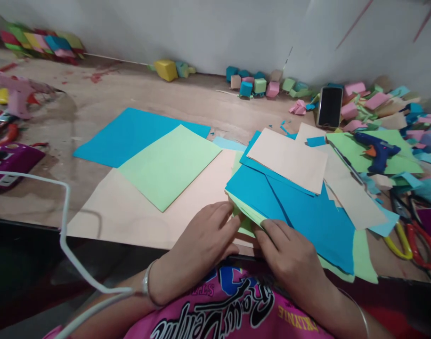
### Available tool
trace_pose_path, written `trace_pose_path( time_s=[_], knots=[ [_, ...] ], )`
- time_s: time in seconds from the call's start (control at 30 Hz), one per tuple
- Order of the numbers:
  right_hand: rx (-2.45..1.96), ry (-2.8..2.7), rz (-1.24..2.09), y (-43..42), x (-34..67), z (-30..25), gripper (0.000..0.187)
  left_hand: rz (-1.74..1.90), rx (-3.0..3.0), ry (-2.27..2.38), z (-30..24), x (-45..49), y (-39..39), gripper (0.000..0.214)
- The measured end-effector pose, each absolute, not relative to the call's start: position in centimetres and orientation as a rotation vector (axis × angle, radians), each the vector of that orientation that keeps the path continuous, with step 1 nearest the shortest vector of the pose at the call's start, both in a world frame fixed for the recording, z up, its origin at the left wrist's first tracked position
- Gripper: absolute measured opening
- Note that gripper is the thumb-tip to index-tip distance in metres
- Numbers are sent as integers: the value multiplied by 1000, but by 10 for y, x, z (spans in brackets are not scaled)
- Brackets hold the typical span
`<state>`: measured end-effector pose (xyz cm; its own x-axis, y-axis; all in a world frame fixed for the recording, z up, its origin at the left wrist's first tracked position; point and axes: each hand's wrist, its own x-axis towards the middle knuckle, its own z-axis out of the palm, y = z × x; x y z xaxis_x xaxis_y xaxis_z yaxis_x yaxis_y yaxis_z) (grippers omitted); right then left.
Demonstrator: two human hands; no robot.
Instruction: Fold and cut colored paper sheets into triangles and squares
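Note:
My left hand (206, 233) is closed, its fingertips at the left corner of a stack of coloured paper, on a light green sheet (247, 212). The fingers of my right hand (293, 252) are closed on the near edge of that same sheet, a short way to the right. Blue sheets (314, 219) lie over the green one, and smaller peach sheets (289, 157) rest on top. Left of the stack, a separate light green sheet (171, 165) overlaps a blue sheet (123, 136) and a large peach sheet (126, 207).
A white cable (65, 207) hangs in front at left. A pink glue gun (19, 94) and purple device (15, 162) lie left. At right are a phone (330, 107), a blue glue gun (378, 150) and scissors (422, 240). Paper cubes (259, 85) line the wall.

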<state>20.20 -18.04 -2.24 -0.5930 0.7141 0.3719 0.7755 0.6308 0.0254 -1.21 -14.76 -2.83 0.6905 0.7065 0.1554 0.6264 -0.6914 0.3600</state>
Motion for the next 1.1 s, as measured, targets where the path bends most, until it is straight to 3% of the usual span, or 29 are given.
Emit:
trace_pose_path(
  time_s=[0.27,0.47,0.6,0.7,0.87,1.03,1.1],
  knots=[
    [-1258,-2540,-175,-179,211,-26,25,513,2699,1006,-38,-8,-139,33],
    [-1197,-2580,-341,-182,204,-24,22,563,2695,1031,-39,-28,-137,68],
    [-1188,-2643,-456,-186,198,-22,31,517,2690,1079,-39,-46,-128,74],
    [-1197,-2672,-504,-187,196,-20,35,482,2680,1052,-37,-52,-123,69],
    [-1147,-2723,-479,-182,207,-17,46,569,2676,1050,-28,-45,-133,32],
    [-1183,-2654,-408,-179,214,-11,57,753,2732,1067,-16,-30,-145,42],
    [-1158,-2610,-375,-178,214,-7,57,808,2789,1086,-13,-24,-147,27]
  ],
)
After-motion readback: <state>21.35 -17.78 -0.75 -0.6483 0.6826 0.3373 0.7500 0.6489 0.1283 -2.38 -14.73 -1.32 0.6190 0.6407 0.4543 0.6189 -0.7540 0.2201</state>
